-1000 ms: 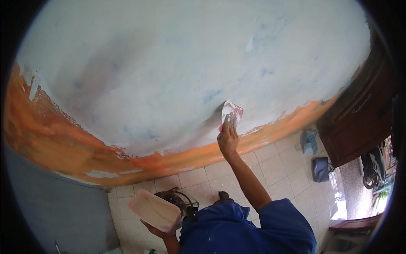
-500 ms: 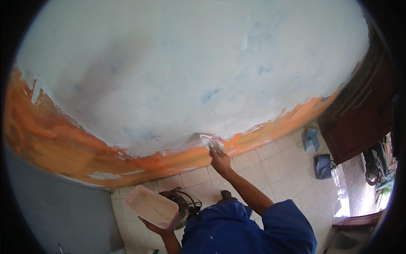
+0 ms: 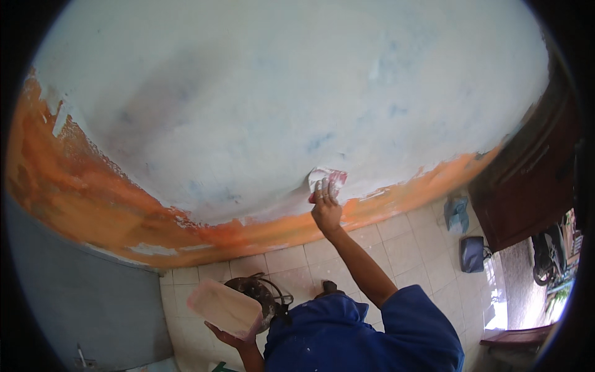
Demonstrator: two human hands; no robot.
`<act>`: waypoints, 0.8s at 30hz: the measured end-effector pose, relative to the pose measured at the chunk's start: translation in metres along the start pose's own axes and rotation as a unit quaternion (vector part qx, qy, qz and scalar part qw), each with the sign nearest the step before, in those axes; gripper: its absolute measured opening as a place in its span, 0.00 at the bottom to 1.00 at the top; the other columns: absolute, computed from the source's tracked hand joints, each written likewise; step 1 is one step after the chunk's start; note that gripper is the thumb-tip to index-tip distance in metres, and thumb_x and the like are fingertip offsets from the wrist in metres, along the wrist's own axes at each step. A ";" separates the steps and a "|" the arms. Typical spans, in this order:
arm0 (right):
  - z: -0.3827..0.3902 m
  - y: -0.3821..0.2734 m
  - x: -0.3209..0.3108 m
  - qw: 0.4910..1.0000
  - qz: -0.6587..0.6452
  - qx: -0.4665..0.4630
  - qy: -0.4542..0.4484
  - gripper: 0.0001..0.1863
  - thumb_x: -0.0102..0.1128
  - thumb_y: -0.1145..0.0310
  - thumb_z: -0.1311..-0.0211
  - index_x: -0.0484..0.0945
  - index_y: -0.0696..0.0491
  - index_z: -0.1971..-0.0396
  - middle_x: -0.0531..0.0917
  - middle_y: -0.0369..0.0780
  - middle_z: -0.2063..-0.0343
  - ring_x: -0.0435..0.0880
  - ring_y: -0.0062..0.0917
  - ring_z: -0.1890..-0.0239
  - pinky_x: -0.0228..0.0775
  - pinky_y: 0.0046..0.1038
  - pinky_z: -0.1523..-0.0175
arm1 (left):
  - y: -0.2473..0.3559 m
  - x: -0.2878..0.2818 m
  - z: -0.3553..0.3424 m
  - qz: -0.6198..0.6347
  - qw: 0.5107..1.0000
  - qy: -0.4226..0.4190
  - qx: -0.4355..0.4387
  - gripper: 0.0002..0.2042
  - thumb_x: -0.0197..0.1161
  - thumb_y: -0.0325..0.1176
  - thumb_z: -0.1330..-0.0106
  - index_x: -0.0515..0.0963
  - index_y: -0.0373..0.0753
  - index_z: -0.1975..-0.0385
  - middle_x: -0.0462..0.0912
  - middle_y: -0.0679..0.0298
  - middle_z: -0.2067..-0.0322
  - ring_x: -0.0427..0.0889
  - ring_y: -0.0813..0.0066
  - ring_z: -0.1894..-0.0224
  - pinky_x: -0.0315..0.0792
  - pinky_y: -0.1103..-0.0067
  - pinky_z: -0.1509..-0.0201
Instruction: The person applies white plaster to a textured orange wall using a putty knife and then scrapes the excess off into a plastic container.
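The right hand (image 3: 325, 209) presses a flat scraper (image 3: 327, 182) against the chalky white wall (image 3: 260, 111); the left hand (image 3: 230, 338) cradles a pale rectangular tray (image 3: 224, 306) over a dark bucket (image 3: 257, 294).

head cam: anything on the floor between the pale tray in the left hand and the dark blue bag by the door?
Yes, in the head view: between tray and bag sits a dark bucket on the tiled floor; the raised right forearm crosses over too.
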State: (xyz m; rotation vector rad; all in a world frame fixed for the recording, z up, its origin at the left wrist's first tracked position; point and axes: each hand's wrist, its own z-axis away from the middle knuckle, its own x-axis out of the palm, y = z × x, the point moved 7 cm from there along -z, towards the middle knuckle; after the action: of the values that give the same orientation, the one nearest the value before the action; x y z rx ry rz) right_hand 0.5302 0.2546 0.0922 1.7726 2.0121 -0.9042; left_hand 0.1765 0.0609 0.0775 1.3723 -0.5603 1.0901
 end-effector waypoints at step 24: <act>0.036 -0.005 0.010 0.999 0.006 -0.041 -0.035 0.25 0.56 0.78 0.52 0.74 0.56 0.49 0.78 0.47 0.50 0.76 0.42 0.47 0.73 0.36 0.51 | 0.004 0.012 -0.007 -0.012 0.999 -0.033 -0.003 0.30 0.35 0.58 0.30 0.56 0.44 0.36 0.65 0.59 0.41 0.69 0.57 0.43 0.67 0.59 0.41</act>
State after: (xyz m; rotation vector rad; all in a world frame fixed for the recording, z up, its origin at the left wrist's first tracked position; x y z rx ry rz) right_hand 0.5172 0.2392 0.0609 1.6847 1.9640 -0.8561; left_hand 0.1763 0.0700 0.0885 1.4110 -0.5931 1.0247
